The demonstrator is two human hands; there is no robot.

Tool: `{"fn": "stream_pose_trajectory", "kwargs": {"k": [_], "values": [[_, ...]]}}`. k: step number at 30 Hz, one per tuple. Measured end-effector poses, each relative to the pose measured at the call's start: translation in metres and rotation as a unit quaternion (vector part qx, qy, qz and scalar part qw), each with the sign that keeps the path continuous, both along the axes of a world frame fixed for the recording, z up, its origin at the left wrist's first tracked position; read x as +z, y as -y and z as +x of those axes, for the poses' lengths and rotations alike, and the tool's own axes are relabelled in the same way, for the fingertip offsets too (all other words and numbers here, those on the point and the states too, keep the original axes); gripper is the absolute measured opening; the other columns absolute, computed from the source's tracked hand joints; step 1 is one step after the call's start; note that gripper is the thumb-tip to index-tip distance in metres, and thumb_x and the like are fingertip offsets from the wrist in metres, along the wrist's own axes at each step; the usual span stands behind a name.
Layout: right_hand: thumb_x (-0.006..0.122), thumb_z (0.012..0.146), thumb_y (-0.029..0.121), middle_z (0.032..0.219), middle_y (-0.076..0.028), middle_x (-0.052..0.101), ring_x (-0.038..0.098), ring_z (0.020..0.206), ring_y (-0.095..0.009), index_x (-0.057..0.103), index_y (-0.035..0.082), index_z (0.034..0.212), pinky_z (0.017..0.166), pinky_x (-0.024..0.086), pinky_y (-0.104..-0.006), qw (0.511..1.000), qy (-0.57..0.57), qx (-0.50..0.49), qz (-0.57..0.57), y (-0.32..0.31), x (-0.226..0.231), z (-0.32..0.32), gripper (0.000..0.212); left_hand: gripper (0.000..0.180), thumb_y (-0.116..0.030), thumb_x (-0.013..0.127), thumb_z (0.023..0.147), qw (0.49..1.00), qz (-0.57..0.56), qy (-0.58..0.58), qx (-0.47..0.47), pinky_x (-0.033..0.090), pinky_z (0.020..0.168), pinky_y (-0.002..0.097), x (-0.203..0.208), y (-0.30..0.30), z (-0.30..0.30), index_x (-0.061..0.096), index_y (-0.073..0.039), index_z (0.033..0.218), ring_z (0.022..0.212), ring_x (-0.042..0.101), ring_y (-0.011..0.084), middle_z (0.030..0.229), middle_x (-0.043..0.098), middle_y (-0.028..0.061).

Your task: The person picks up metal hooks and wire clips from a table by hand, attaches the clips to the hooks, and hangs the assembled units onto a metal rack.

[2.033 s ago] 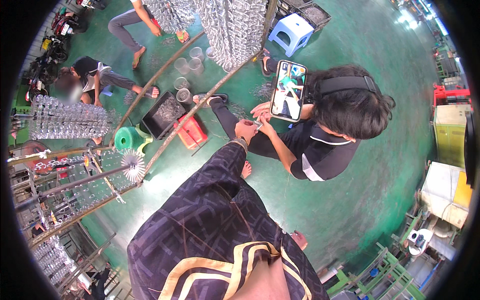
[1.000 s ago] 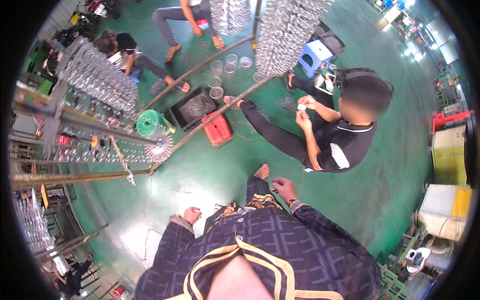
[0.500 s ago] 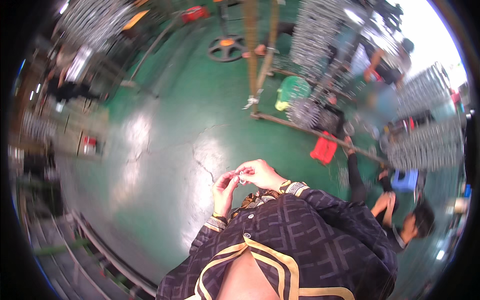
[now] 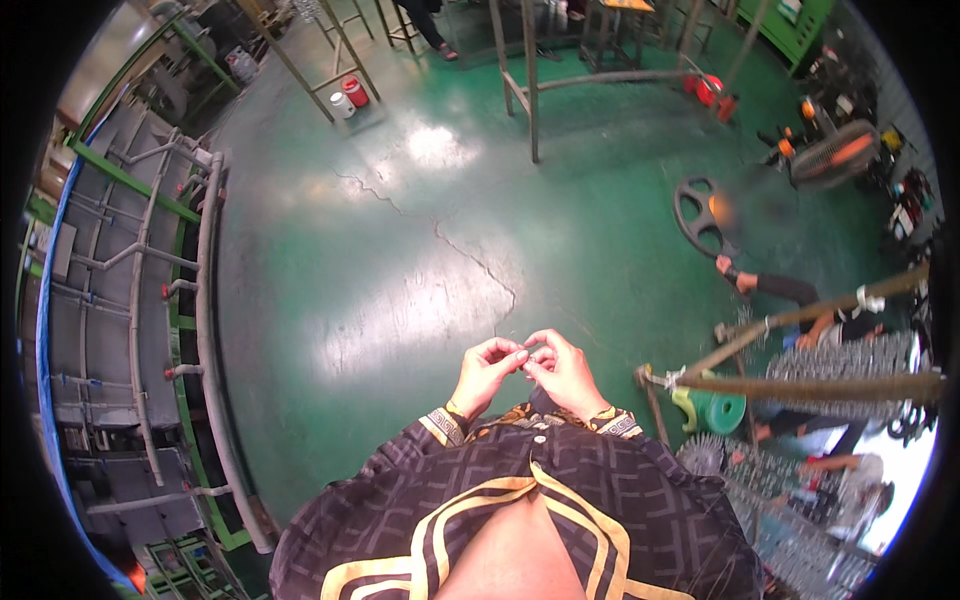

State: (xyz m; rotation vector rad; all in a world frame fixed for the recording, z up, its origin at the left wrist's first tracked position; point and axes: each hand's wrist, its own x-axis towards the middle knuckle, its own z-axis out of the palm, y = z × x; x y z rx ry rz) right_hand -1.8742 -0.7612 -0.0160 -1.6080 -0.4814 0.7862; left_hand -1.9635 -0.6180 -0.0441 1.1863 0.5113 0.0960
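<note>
- Toward six o'clock from mid-view, a tiny, silvery piece (image 4: 527,360) shows as a glint, mostly covered, its shape unclear.
- Left hand (image 4: 482,378) and right hand (image 4: 564,378) curl inward, thumbs and forefingers nearly closed, pinching it between them.

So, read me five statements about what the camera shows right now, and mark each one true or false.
1. The left hand and the right hand are close together, their fingertips nearly meeting. True.
2. The floor is made of bare wooden planks. False: it is a shiny green surface with a crack in it.
3. A black spoked base sits ahead and to the right of both hands. True.
4. The red container stands to the right of both hands. False: it stands ahead and to the left.
5. The cuffs of the dark sleeves carry a patterned band. True.
</note>
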Motion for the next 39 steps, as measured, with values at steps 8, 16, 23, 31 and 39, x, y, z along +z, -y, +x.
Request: {"fn": "stream_pose_trajectory", "kwargs": {"k": [8, 16, 23, 31, 39], "values": [[0.065, 0.084, 0.001, 0.074, -0.003, 0.064, 0.064, 0.068, -0.010, 0.054, 0.002, 0.112, 0.063, 0.052, -0.0243, 0.985, -0.042, 0.164, 0.019, -0.152, 0.000, 0.132, 0.030, 0.008, -0.004, 0.061, 0.091, 0.982, 0.079, 0.066, 0.158, 0.052, 0.079, 0.0279, 0.013, -0.115, 0.093, 0.058, 0.001, 0.097, 0.088, 0.063, 0.0145, 0.095, 0.067, 0.0104], [0.068, 0.086, 0.014, 0.073, -0.004, 0.067, 0.064, 0.064, -0.010, 0.058, 0.001, 0.110, 0.059, 0.049, -0.0252, 0.958, -0.024, 0.284, -0.020, -0.337, -0.032, 0.249, 0.029, 0.006, -0.006, 0.060, 0.092, 0.967, 0.096, 0.066, 0.228, 0.049, 0.074, 0.0267, -0.015, -0.304, 0.177, 0.055, -0.002, 0.093, 0.082, 0.061, 0.0130, 0.094, 0.067, 0.0108], [0.072, 0.084, 0.026, 0.082, -0.010, 0.071, 0.068, 0.070, -0.015, 0.061, 0.001, 0.110, 0.066, 0.054, -0.0293, 0.980, -0.001, 0.113, -0.163, -0.448, -0.076, 0.392, 0.038, 0.006, -0.005, 0.059, 0.092, 0.953, 0.172, 0.124, 0.216, 0.048, 0.074, 0.0276, 0.046, -0.537, 0.324, 0.054, -0.003, 0.091, 0.079, 0.059, 0.0135, 0.086, 0.063, 0.0065], [0.072, 0.082, 0.018, 0.082, -0.010, 0.070, 0.066, 0.064, -0.015, 0.063, -0.002, 0.105, 0.057, 0.053, -0.0278, 0.960, -0.120, -0.035, -0.249, -0.549, -0.139, 0.546, 0.031, 0.006, -0.001, 0.059, 0.090, 0.941, 0.173, 0.143, 0.252, 0.049, 0.071, 0.0265, 0.043, -0.683, 0.492, 0.054, -0.001, 0.092, 0.075, 0.058, 0.0114, 0.082, 0.060, 0.0042], [0.073, 0.080, 0.022, 0.072, -0.007, 0.070, 0.066, 0.060, -0.014, 0.066, 0.001, 0.099, 0.061, 0.052, -0.0301, 0.967, 0.054, 0.036, -0.247, -0.751, -0.148, 0.765, 0.029, 0.007, -0.001, 0.061, 0.090, 0.971, 0.115, 0.024, 0.209, 0.051, 0.070, 0.0259, 0.005, -0.780, 0.620, 0.054, -0.001, 0.091, 0.076, 0.061, 0.0121, 0.087, 0.064, 0.0075]]}}
